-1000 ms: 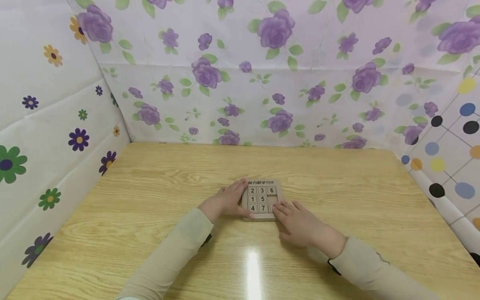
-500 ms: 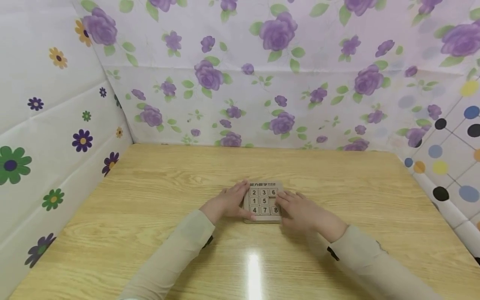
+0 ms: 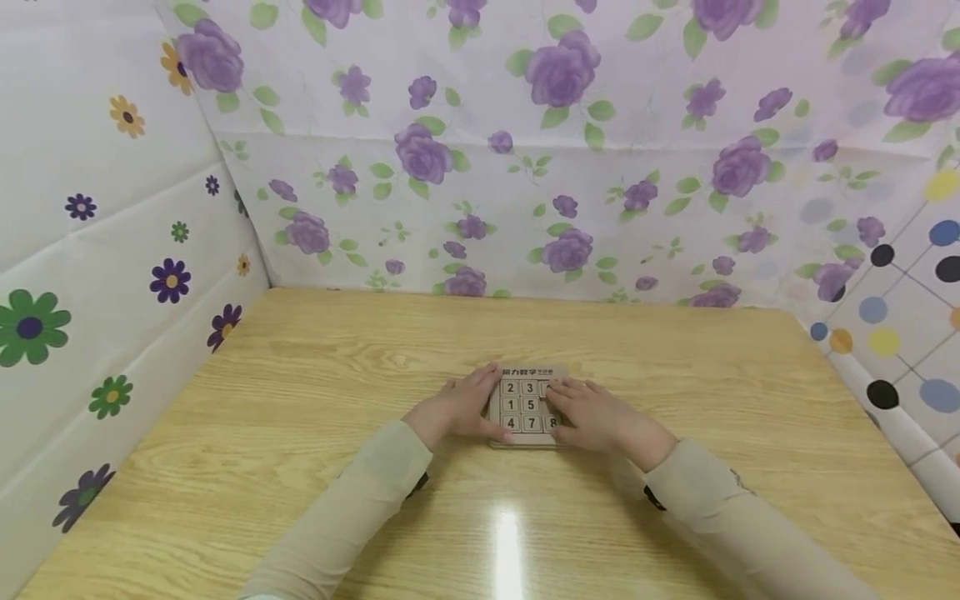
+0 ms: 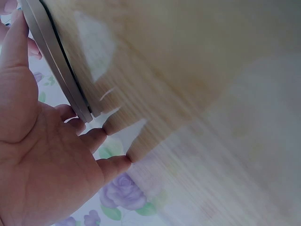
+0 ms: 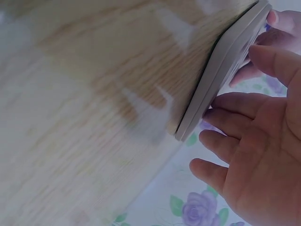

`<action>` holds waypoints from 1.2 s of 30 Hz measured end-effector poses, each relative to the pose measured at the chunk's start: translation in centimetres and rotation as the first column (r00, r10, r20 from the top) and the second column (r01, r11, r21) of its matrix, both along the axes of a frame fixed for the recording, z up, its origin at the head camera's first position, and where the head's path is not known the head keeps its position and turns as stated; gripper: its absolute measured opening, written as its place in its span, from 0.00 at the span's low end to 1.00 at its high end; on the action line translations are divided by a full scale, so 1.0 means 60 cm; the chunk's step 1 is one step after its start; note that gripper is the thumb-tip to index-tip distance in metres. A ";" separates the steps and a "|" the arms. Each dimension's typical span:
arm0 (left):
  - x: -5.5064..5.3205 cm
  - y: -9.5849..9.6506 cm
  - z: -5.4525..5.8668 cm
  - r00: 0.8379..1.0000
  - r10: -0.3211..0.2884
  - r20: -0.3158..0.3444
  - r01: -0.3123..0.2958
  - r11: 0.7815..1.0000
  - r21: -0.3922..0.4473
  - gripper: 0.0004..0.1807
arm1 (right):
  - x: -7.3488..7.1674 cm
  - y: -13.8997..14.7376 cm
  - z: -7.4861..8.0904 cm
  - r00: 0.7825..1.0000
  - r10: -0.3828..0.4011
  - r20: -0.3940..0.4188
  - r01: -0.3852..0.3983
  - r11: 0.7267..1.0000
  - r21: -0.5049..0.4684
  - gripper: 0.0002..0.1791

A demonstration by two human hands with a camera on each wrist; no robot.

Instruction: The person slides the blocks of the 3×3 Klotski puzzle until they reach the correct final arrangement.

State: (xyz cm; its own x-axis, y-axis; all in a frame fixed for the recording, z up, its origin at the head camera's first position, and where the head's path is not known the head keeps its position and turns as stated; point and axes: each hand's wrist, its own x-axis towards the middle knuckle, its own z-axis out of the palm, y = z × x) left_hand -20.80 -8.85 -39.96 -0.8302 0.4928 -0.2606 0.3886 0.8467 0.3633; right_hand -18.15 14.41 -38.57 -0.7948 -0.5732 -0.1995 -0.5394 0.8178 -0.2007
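A beige number slide puzzle (image 3: 529, 439) lies flat on the wooden table, with dark printing along its far edge. Tiles 2, 3, 1, 5, 4, 7 and part of 8 show in the head view. My left hand (image 3: 459, 407) holds the puzzle's left side, thumb at the near corner and fingers along the far left edge. On the right, my right hand (image 3: 606, 422) reaches over the frame with fairly straight fingers, its fingertips covering the upper right tile and the gap below. From the side, the puzzle's edge (image 4: 56, 66) appears in the left wrist view.
The glossy wood-grain table (image 3: 360, 350) extends around the puzzle and reflects a bright light near the front. A purple-flowered cloth (image 3: 480, 200) hangs behind it. Patterned cloths also stand along the left and right sides.
My right hand has moved up and then left across the puzzle, from the lower right tile to the upper right tile, uncovering most of the 8. My left hand stays in place.
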 end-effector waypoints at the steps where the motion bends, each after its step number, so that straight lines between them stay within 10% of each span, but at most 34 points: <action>1: 0.000 0.000 0.000 1.000 0.002 -0.001 -0.002 1.000 0.000 0.61 | 0.000 0.000 -0.001 1.000 0.003 -0.002 -0.003 1.000 0.000 0.36; 17: -0.005 -0.007 -0.002 1.000 0.016 -0.007 -0.016 1.000 -0.004 0.62 | 0.027 -0.006 0.008 1.000 0.017 0.013 -0.017 1.000 0.017 0.35; 36: 0.001 0.002 0.001 1.000 -0.001 -0.001 0.001 1.000 -0.016 0.61 | 0.000 -0.024 0.006 0.996 0.083 -0.017 -0.083 0.997 0.011 0.38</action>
State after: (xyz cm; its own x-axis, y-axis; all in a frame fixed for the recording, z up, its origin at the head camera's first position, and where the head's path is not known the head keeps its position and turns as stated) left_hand -20.75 -8.73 -39.90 -0.8302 0.4893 -0.2672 0.3897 0.8521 0.3495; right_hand -18.15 12.99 -38.21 -0.7482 -0.6350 -0.1922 -0.6086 0.7723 -0.1822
